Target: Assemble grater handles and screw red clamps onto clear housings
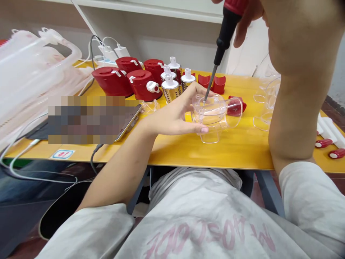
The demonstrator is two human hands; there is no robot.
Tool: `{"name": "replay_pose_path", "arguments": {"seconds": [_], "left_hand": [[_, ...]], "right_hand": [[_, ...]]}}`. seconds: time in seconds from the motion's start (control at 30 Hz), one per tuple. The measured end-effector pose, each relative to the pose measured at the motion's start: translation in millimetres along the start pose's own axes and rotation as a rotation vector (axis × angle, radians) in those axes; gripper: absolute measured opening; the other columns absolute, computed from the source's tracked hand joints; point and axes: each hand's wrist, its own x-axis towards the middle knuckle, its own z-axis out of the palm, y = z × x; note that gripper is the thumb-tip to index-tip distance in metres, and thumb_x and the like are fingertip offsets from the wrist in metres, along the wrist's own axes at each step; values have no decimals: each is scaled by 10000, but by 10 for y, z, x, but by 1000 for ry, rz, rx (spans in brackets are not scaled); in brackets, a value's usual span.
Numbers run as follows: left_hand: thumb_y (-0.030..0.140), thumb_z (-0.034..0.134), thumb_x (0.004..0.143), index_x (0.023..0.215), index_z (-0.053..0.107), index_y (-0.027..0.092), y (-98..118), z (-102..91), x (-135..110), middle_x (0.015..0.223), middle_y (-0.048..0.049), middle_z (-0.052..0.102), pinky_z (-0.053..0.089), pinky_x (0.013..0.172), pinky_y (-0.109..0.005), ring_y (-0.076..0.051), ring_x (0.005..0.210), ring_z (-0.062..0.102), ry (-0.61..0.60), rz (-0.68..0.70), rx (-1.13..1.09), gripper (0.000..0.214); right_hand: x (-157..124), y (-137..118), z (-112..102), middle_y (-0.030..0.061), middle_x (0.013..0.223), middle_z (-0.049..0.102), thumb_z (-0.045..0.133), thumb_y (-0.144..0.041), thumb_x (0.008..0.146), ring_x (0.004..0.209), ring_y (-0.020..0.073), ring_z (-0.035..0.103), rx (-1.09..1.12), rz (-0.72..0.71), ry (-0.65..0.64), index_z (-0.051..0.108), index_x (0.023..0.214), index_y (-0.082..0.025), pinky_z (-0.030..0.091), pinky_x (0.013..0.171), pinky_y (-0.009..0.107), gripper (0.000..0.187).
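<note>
My left hand [180, 111] grips a clear plastic housing [211, 111] with a side tube, fingers behind it and thumb along the near side. Raised at the top right, my right hand [249, 23] is closed around a screwdriver [225, 34] with a red and black handle. The screwdriver's shaft slants down and its tip reaches the top of the housing; whether a screw sits there is too small to tell. Just behind the housing's tube lies a red plastic part [235, 105].
Red housings [142, 84] and metal grater drums [170, 88] with white tops stand at the back. A tablet-like device [126, 122] with cables lies left, beside plastic bags [35, 79]. More clear parts [265, 100] stand right, near white and red handles [323, 143]. A shelf [151, 10] overhangs the table.
</note>
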Motion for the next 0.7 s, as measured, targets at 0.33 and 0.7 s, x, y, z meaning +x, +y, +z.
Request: {"name": "replay_pose_path", "arguments": {"seconds": [0.33, 0.7], "left_hand": [[1000, 620, 940, 1333, 772, 363, 240, 60, 45, 1496, -27, 785, 581, 1307, -680, -425, 1607, 630, 204, -13, -67, 764], [841, 667, 1053, 1099, 846, 302, 294, 107, 61, 1187, -39, 885, 625, 1256, -679, -379, 1395, 788, 245, 32, -48, 570]], "right_hand": [[87, -50, 186, -94, 859, 730, 90, -664, 894, 800, -56, 736, 38, 55, 61, 770, 949, -85, 565, 711, 64, 895], [114, -120, 155, -110, 834, 708, 635, -588, 911, 805, -50, 725, 75, 167, -42, 733, 1039, -95, 578, 699, 53, 518]]}}
